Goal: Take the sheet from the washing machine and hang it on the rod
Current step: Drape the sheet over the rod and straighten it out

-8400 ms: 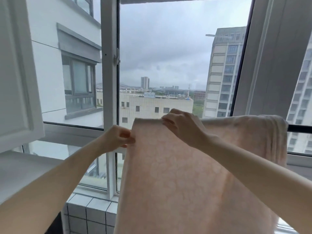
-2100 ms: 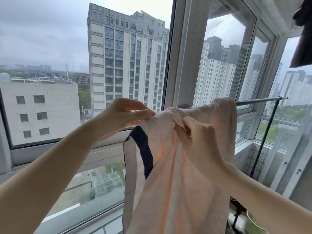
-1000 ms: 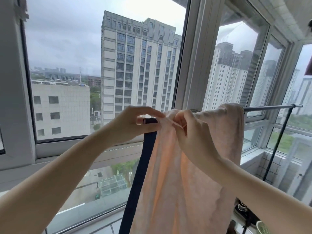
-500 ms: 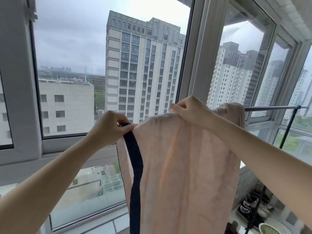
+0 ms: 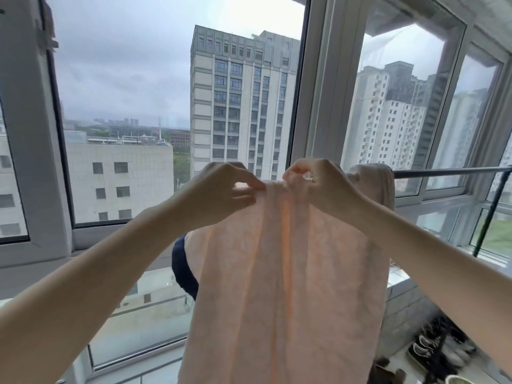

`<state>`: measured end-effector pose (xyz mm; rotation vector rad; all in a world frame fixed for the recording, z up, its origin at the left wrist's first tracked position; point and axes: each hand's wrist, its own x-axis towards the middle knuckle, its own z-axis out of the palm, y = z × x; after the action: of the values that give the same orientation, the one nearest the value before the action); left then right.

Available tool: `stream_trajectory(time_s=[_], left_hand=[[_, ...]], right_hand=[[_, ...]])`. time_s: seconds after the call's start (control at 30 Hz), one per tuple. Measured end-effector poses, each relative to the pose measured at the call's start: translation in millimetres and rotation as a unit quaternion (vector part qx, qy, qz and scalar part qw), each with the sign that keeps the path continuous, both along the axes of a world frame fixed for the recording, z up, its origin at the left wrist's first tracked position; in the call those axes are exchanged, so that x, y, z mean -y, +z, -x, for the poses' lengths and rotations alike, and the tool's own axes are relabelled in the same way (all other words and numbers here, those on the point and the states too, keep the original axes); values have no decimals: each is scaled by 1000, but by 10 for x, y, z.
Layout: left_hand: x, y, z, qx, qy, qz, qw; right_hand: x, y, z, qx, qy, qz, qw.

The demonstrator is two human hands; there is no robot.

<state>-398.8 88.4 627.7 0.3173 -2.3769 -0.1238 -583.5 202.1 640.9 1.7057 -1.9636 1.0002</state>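
Observation:
A pale pink patterned sheet (image 5: pixel 285 286) hangs down in front of me, draped over a thin metal rod (image 5: pixel 448 171) that runs right along the window. A dark navy border (image 5: pixel 181 267) shows behind the sheet's left edge. My left hand (image 5: pixel 221 194) pinches the sheet's top edge at the left. My right hand (image 5: pixel 318 184) pinches the same edge a little to the right, the two hands close together. Bunched sheet (image 5: pixel 379 184) sits on the rod behind my right hand. The rod under the sheet is hidden.
Large windows with white frames (image 5: pixel 313 92) stand right behind the rod. A dark upright post (image 5: pixel 489 214) holds the rod at the far right. Below right are a tiled ledge (image 5: pixel 399 286) and several shoes (image 5: pixel 440 347) on the floor.
My hands have come closer together on the sheet's top edge. The navy border that my left hand held at the front now hangs behind the sheet's left side.

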Motion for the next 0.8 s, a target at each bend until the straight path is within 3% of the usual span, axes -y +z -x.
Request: stream_trajectory(time_s=[0.2,0.4,0.5,0.67,0.8], left_hand=[[-428,-1,364,-57,139,65,987],[-848,-243,888,-93,352,82,928],[-1066,-364,1229,-89,400,65,910],[-1281,-458,1746,-7,466,33,884],[-1293,-480,2171,-2,465,6,885]], right_hand=[[-464,-183,714,9,6,67,998],[-966,-454,1775,62,-9,112,992],[-1127,-599,2279,91,0,93,991],[-1136,-787,2730,128,46,23,990],[-1032,-809,3000,127,89,13,988]])
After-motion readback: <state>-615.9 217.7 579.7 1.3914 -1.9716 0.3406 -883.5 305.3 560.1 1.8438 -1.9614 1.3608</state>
